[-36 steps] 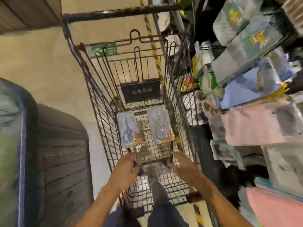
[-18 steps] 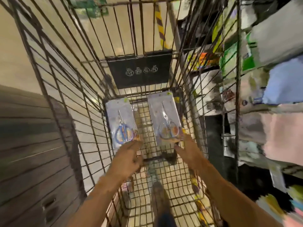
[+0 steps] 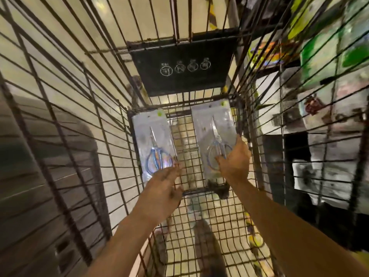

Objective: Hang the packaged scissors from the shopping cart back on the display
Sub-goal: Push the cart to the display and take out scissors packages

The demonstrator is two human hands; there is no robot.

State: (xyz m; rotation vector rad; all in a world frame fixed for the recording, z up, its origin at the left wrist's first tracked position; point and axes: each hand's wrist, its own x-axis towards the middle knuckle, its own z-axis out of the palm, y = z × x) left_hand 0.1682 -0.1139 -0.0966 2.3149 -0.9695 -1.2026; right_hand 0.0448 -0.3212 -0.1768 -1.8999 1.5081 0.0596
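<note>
1. The shopping cart (image 3: 111, 136) filled the head view, its wire floor carrying two packs side by side at the far end, each with its long axis running from the near edge toward the far wall.
2. The left scissors pack (image 3: 153, 142) lay flat in the far-left corner of the floor, blade tips away from the person, blue handles at the near end.
3. The left hand (image 3: 163, 188) (the grip on that side) reached in from the near edge with fingers loosely spread, fingertips just touching the pack's near end; nothing was pinched yet.
4. The right scissors pack (image 3: 213, 132) lay parallel in the far-right corner, close to the side wires.
5. The right hand (image 3: 235, 158) rested over that pack's handle end, thumb and fingers apparently closing on its two long edges; whether it was actually lifted cannot be told.
6. Blurred shelf goods (image 3: 329, 56) stood beyond the cart's right wall, so the right hand was probably nearer the display.
</note>
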